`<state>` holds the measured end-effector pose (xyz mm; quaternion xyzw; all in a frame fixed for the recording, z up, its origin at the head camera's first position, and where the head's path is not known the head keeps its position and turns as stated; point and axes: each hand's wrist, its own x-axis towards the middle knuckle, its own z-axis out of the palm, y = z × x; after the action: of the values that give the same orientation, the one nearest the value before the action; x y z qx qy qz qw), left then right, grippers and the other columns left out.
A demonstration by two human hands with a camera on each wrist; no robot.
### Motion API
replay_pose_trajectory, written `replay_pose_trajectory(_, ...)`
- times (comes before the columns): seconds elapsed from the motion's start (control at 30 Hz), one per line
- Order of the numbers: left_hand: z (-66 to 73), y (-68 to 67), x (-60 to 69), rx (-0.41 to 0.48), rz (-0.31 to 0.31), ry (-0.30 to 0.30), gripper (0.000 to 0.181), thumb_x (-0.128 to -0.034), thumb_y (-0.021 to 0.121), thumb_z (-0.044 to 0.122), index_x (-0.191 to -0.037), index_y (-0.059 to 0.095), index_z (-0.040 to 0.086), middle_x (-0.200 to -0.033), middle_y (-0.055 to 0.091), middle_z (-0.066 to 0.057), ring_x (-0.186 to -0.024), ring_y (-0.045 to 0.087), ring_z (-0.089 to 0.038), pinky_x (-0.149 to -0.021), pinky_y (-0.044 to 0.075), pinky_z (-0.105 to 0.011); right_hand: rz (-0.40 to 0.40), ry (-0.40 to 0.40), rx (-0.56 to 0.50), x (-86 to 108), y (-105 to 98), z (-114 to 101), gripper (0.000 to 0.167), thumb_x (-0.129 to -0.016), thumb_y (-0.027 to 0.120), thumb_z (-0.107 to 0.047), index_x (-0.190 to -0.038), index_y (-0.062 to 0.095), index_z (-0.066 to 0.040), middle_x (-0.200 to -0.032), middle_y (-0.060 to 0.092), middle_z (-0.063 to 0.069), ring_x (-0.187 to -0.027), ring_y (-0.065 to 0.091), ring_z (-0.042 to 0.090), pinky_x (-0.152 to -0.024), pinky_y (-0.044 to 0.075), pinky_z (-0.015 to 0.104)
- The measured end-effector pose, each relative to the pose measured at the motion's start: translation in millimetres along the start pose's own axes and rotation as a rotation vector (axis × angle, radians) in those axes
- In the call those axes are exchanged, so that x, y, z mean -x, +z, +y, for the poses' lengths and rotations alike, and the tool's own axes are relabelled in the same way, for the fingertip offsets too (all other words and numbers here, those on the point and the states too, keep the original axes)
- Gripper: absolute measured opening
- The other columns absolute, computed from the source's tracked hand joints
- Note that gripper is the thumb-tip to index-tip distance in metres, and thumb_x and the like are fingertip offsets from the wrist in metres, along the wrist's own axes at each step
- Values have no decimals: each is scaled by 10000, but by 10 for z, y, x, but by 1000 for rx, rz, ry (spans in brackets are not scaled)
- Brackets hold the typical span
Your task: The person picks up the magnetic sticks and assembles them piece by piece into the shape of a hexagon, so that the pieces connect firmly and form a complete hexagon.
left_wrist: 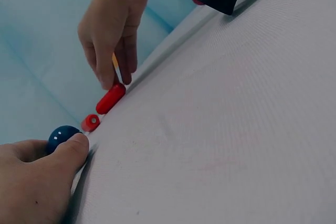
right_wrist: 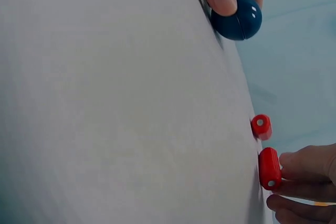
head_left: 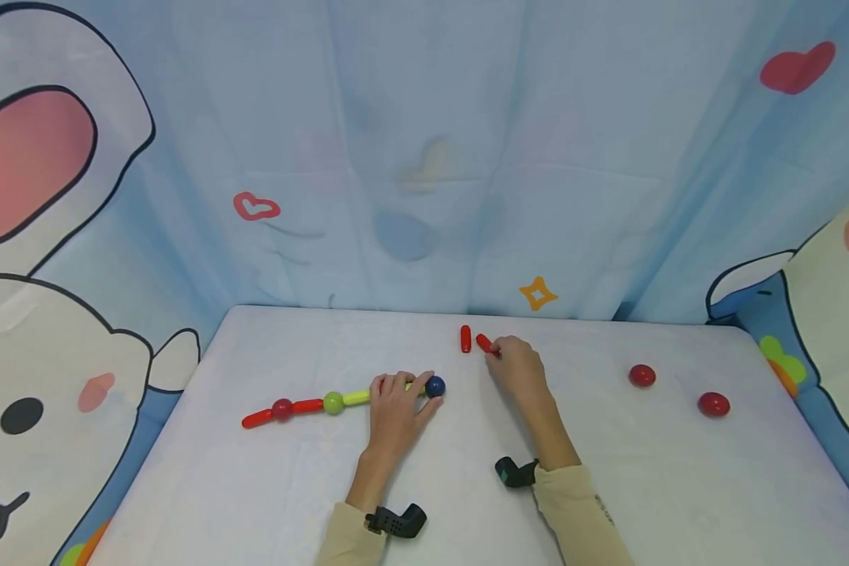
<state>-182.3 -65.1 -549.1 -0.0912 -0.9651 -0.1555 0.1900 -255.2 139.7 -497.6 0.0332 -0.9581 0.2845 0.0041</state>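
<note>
- A glossy dark blue, plastic-looking ball [head_left: 435, 386] sits at the right end of a row of pieces on the white cloth-covered table [head_left: 255, 503].
- The left hand [head_left: 395, 413] pinches this blue ball between thumb and fingers, nearly closed, its other fingers over the part of the row just left of the ball.
- Left of the blue ball, running outward, come a yellow-green rod [head_left: 356, 398] partly hidden by that hand, a glossy green ball [head_left: 334, 403], a red rod [head_left: 307, 406], a round red ball [head_left: 281, 409] and a tapered red rod [head_left: 258, 419], end to end.
- The right hand [head_left: 520, 369], right of the blue ball and farther back, pinches a glossy red short rod [head_left: 484, 343] in its fingertips.
- Another short red rod [head_left: 465, 339] lies between that one and the blue ball, nearer the held rod, a small pale disc in its end.
- Well right of the blue ball rest two shiny red rounded pieces [head_left: 642, 376], apart from each other.
</note>
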Motion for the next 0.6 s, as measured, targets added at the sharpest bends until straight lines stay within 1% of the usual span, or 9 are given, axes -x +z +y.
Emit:
replay_pose_trajectory(0.07,-1,-2,0,5,3,2,471,-891,632,503,-1307,598,285,-1100,628,-4,-1078,563,-193,-1052,334,-469,19,20,5,6,-22,17,148,-905,653,-113,-980,688,10,-945,702,172,-788,627,275,-772,556,418)
replay_pose_trajectory(0.17,-8,-2,-1,2,1,3,470,-893,629,505,-1308,596,287,-1101,627,-3,-1079,563,-194,-1052,333,-468,23,28,-7,6,-42,39,73,-895,662,-86,-901,667,-13,-857,690,147,-720,592,246,-709,538,371)
replay_pose_trajectory(0.27,-17,-2,-2,-3,-5,0,470,-896,619,513,-1311,591,294,-1103,624,2,-1080,561,-189,-1055,329,-461,6,15,-6,-3,-47,48,68,-887,668,-72,-852,627,-30,-785,648,122,-676,545,227,-641,483,317)
replay_pose_trajectory(0.33,-21,-2,-3,-3,-8,-2,469,-900,612,516,-1314,588,296,-1105,622,3,-1080,560,-189,-1059,327,-460,-9,6,0,-13,-46,52,82,-884,672,-69,-851,607,-33,-770,627,116,-671,531,225,-625,457,303)
replay_pose_trajectory(0.43,-26,4,-3,-3,-4,4,467,-905,605,515,-1315,585,293,-1120,629,7,-1085,562,-186,-1059,326,-463,-38,-4,6,-29,-54,64,99,-882,674,-70,-943,619,-16,-833,646,137,-720,564,247,-666,498,340)
replay_pose_trajectory(0.53,-30,11,2,0,-2,17,468,-911,597,509,-1321,580,283,-1163,647,25,-1104,565,-175,-1068,320,-474,-91,-5,-18,-41,-68,86,220,-893,657,-96,-1100,632,-25,-973,672,149,-852,604,268,-783,540,399)
replay_pose_trajectory(0.6,-30,13,6,10,-6,20,471,-918,589,499,-1331,572,275,-1194,656,39,-1125,568,-169,-1083,311,-487,-139,-25,-67,-43,-89,100,286,-900,645,-103,-1178,628,-36,-1069,670,157,-943,614,281,-849,549,425)
